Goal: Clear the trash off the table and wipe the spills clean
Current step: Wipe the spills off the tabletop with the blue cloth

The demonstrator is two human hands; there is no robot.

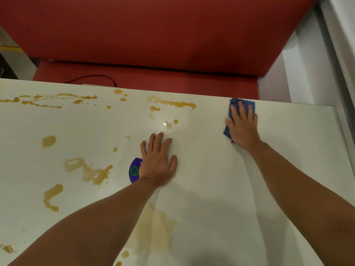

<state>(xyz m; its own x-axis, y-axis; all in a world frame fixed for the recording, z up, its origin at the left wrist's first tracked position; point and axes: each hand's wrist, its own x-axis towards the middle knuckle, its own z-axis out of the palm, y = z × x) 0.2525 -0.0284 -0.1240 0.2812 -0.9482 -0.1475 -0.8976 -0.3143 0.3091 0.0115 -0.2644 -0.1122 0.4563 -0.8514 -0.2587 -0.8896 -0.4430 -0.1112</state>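
Near the table's (288, 131) far edge, the right hand (243, 127) presses a blue cloth (247, 103) with flat fingers; the left hand (158, 160) rests open-palmed among brown spills (92, 171)

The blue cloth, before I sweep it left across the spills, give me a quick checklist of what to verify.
1. Right hand flat on the blue cloth: ok.
2. Cloth lying on the table: ok.
3. Left hand out of the sweep path: not ok, it rests flat in between.
4. Amber spills wiped: not ok.
5. Purple sticker loose trash or stuck on: cannot tell.
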